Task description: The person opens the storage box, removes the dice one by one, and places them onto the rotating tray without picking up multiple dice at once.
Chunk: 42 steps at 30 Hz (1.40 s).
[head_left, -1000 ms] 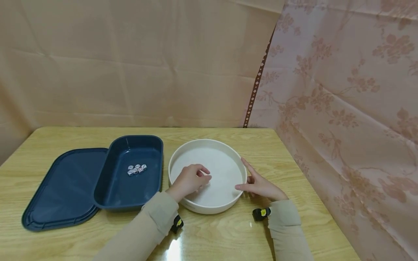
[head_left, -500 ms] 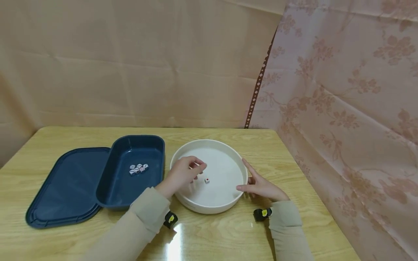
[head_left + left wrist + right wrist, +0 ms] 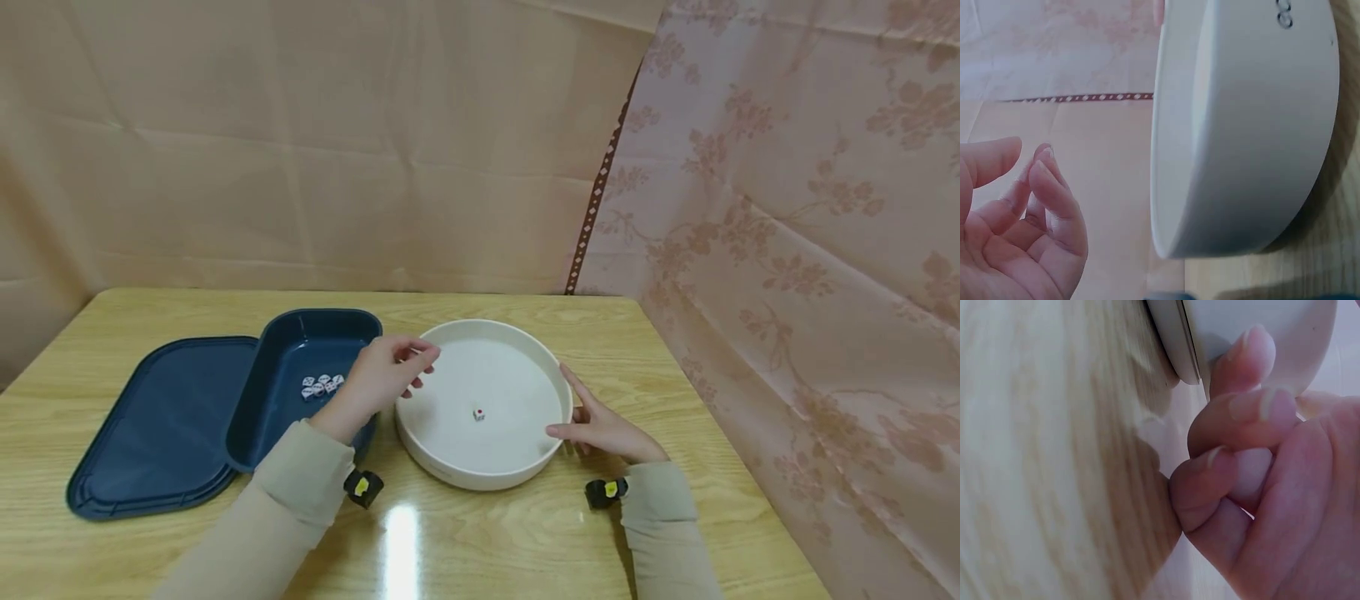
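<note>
A round white tray point(image 3: 480, 479) with a low wall stands on the table. One white die point(image 3: 479, 414) with a red pip facing up lies on its floor. Over the gap between that tray and a dark blue box point(image 3: 243, 429), my left hand point(image 3: 378, 375) hangs with loosely bent fingers. In the left wrist view, nothing shows between its thumb and fingers point(image 3: 1060, 200). My right hand point(image 3: 600, 423) holds the tray's right rim, thumb inside the edge and the other fingers against the outer wall. Several white dice point(image 3: 322, 386) sit together on the box floor.
A dark blue lid point(image 3: 161, 425) lies flat to the left, its right side by the box. Behind the wooden table point(image 3: 502, 542) hangs a plain beige cloth point(image 3: 300, 150), and a flowered pink cloth point(image 3: 810, 250) borders the right side.
My left hand has moved left and up, away from the tray's middle toward the blue box. The die in the tray has come into sight. My right hand stays at the rim.
</note>
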Available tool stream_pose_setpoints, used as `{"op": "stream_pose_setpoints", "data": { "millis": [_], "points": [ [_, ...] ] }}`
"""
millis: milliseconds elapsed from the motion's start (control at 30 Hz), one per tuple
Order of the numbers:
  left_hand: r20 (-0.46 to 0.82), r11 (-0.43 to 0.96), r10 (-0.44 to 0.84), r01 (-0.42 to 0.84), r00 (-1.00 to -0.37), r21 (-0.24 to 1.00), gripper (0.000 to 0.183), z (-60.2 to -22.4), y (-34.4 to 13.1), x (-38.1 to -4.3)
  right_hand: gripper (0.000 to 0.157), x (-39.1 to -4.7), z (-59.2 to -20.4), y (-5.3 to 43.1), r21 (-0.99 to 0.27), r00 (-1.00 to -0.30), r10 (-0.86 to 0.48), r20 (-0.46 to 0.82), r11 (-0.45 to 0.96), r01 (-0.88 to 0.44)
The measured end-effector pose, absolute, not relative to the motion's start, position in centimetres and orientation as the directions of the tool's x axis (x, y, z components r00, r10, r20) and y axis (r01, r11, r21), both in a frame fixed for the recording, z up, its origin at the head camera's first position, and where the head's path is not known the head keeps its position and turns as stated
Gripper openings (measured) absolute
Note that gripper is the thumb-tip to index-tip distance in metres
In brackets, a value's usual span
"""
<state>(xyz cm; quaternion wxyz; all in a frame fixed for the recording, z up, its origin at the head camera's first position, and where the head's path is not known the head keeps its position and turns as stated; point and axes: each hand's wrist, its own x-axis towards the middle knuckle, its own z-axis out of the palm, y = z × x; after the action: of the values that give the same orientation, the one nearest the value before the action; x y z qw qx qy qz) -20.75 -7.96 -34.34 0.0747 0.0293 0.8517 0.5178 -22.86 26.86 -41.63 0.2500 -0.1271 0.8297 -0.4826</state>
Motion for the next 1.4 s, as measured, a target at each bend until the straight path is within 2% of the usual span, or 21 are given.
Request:
{"op": "stream_pose_setpoints", "data": {
  "millis": [500, 767, 1100, 1400],
  "points": [
    [-0.077, 0.393, 0.047, -0.053, -0.996, 0.918, 0.042, -33.2, -12.8, -20.4, 0.106, -22.9, -41.8, 26.9, -0.873, -0.841, -0.457, -0.289, 0.486, 0.037],
    [-0.094, 0.452, 0.049, -0.062, -0.994, 0.89, 0.054, -32.7, -15.0, -20.1, 0.106, -22.8, -41.7, 27.0, -0.876, -0.837, -0.469, -0.282, 0.481, 0.025],
    [-0.144, 0.53, 0.063, -0.089, -0.988, 0.844, 0.055, -31.8, -16.3, -20.8, 0.105, -22.8, -41.7, 27.0, -0.862, -0.846, -0.449, -0.286, 0.506, 0.023],
    [-0.205, 0.553, 0.074, -0.13, -0.976, 0.823, 0.057, -32.7, -17.6, -22.1, 0.105, -22.8, -41.7, 26.8, -0.87, -0.842, -0.46, -0.281, 0.493, 0.021]
  ]
}}
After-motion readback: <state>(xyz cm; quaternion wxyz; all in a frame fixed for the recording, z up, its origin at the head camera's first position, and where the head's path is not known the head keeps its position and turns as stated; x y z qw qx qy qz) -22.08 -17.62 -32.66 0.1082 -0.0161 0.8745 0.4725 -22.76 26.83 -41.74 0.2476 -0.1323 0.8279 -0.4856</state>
